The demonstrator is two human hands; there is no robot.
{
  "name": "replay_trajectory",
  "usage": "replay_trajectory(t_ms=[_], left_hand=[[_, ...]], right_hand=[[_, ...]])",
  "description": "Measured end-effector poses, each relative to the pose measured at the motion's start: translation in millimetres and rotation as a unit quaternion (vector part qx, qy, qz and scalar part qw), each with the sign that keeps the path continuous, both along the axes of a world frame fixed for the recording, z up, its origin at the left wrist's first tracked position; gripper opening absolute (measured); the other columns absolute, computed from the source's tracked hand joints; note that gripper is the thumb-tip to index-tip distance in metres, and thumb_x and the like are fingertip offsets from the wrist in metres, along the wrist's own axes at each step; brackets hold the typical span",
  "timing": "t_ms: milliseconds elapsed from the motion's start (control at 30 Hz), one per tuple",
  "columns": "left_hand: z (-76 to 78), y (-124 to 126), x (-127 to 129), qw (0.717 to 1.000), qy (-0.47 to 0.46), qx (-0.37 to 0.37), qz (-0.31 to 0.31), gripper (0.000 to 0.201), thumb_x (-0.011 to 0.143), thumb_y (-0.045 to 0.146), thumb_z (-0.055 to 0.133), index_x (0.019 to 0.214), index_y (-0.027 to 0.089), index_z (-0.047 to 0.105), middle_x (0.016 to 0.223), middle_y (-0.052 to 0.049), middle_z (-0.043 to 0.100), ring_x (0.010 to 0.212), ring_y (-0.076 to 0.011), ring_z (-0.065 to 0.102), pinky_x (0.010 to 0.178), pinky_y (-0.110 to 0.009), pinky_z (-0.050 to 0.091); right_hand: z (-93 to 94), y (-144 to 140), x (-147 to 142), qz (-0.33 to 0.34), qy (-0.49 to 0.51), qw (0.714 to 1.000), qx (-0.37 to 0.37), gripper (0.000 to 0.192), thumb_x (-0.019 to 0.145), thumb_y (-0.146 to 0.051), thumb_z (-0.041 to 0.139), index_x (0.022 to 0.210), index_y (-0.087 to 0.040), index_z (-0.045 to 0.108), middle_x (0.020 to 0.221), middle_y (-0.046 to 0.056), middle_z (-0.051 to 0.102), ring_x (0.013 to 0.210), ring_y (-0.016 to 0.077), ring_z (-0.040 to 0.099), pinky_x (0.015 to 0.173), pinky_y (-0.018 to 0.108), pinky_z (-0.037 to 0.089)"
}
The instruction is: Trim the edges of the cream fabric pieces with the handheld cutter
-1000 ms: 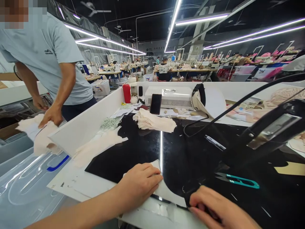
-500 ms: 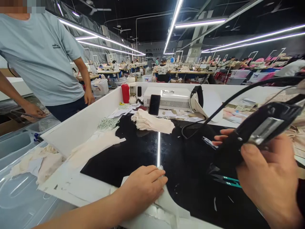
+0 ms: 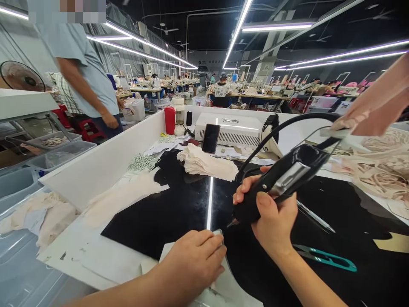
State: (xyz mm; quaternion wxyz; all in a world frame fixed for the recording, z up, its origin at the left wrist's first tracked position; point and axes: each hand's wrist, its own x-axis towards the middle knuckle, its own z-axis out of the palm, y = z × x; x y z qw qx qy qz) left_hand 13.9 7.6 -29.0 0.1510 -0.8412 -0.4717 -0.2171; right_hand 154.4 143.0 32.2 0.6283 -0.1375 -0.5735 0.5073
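Observation:
My left hand [image 3: 194,262] is closed over the far end of a pale layered piece [image 3: 234,283], perhaps fabric with a clear sheet, at the near edge of the black mat [image 3: 179,213]. My right hand [image 3: 275,221] grips a black corded hand tool [image 3: 287,175] with a metal lever on its side. The tool slants down left, its pointed tip just above the mat, close to my left fingertips. Teal-handled thread snips [image 3: 335,258] and a silver pen-like tool [image 3: 316,217] lie right of my right hand.
A stack of cream fabric pieces [image 3: 209,162] lies at the mat's back, before a phone [image 3: 211,138] and a white vented box [image 3: 230,128]. Beige fabric strips [image 3: 383,162] heap at right. A person [image 3: 86,76] stands at left. A blurred pale pink shape [image 3: 377,102] hangs upper right.
My right hand has brought the black tool leftward, close to my left hand, uncovering the snips. My left hand has stayed on the pale piece. The person at left has turned and moved farther back.

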Motion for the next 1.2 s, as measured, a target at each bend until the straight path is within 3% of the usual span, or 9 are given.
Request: replay_trajectory(t_ms=[267,500,700,900,1200], left_hand=[[-8.8,1.9,3.2,1.0,-0.013,0.026,-0.003,0.027,0.113,0.028,0.052,0.121,0.01,0.069,0.124,-0.009,0.076,0.106,-0.0212,0.071,0.078,-0.033,0.058],[-5.0,3.5,3.8,0.999,-0.02,0.042,-0.001,0.026,0.113,0.023,0.048,0.117,0.011,0.071,0.12,-0.007,0.078,0.104,-0.0205,0.072,0.077,-0.032,0.057],[-6.2,3.8,3.9,0.999,-0.018,0.051,-0.002,0.027,0.113,0.022,0.047,0.117,0.009,0.071,0.12,-0.008,0.078,0.102,-0.0207,0.072,0.075,-0.032,0.058],[-4.0,4.4,3.9,0.998,-0.024,0.054,-0.002,0.027,0.113,0.022,0.048,0.117,0.01,0.072,0.119,-0.007,0.078,0.101,-0.0209,0.072,0.073,-0.033,0.059],[-4.5,4.0,4.7,0.998,-0.022,0.059,-0.002,0.025,0.112,0.02,0.049,0.115,0.01,0.071,0.117,-0.007,0.078,0.1,-0.0206,0.073,0.073,-0.032,0.058]], right_hand=[[0.1,-5.4,-7.9,0.018,0.004,0.999,-0.026,0.043,0.088,-0.046,0.082,0.119,-0.03,0.055,0.084,-0.006,0.066,0.06,0.0148,0.065,0.057,0.032,0.056],[6.8,-9.6,-8.6,0.025,0.016,0.999,-0.031,0.043,0.085,-0.051,0.084,0.111,-0.029,0.056,0.08,-0.006,0.065,0.057,0.0148,0.064,0.053,0.031,0.056],[4.4,-7.8,-11.3,0.017,0.009,0.999,-0.033,0.044,0.086,-0.049,0.082,0.116,-0.029,0.056,0.08,-0.006,0.065,0.057,0.0146,0.064,0.053,0.031,0.057],[2.3,-4.6,-11.3,0.003,0.001,1.0,-0.03,0.039,0.087,-0.047,0.08,0.109,-0.028,0.054,0.08,-0.006,0.065,0.057,0.0144,0.064,0.054,0.031,0.057],[4.8,-10.1,-11.0,0.03,0.032,0.998,-0.039,0.046,0.083,-0.049,0.085,0.115,-0.028,0.058,0.079,-0.006,0.066,0.057,0.0142,0.064,0.052,0.03,0.057]])
